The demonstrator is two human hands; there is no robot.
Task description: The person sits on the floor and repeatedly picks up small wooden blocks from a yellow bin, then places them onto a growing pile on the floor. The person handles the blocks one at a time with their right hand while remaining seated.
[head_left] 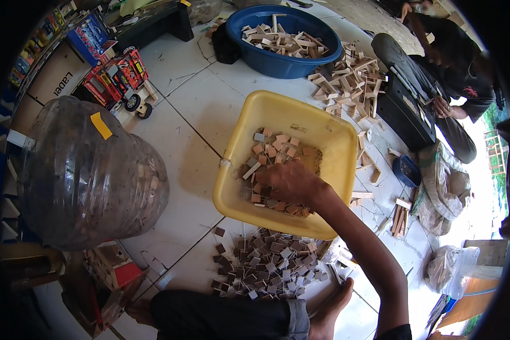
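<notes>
My right hand [289, 182] reaches down into a yellow plastic basin [232, 190], its forearm coming from the lower right. The fingers curl down among small square wooden pieces [277, 148], and whatever they hold is hidden. Some of these pieces are tan and others grey, with thin pale sticks among them. Beside the fingers lies a longer pale strip [251, 170]. Just in front of the basin, on the tiled floor, spreads a heap of small dark grey-brown squares [272, 263], many with thin sticks. My left hand does not show.
A big clear plastic jar [96, 175] stands at the left, near a red toy truck [116, 79]. Behind the basin, a blue tub [286, 68] holds wooden parts; more wooden frames [351, 82] lie beside it. Another person [453, 68] sits at the far right.
</notes>
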